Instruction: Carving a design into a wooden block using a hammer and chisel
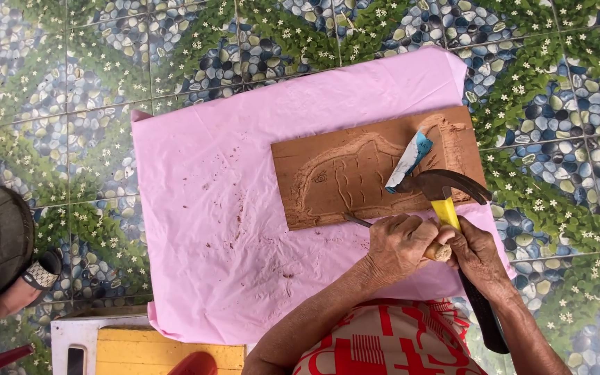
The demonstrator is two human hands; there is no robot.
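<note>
Board: one brown rectangular wooden board with a carved outline lies on the pink sheet, just beyond both hands.
Chisel: one thin metal chisel with a pale wooden handle; its tip meets the board's near edge.
Left hand: the left hand is closed around the chisel handle.
Hammer: one claw hammer with a dark steel head and a yellow-and-black handle; its head is over the board's right part.
Right hand: the right hand is wrapped around the hammer handle, touching the left hand.
Scrap: one white-and-blue scrap rests on the board beside the hammer head.
Sheet: one pink plastic sheet, dotted with wood chips, covers the pebble-and-flower patterned floor tiles.
Chair: one white-and-yellow wooden seat at the near edge.
</note>
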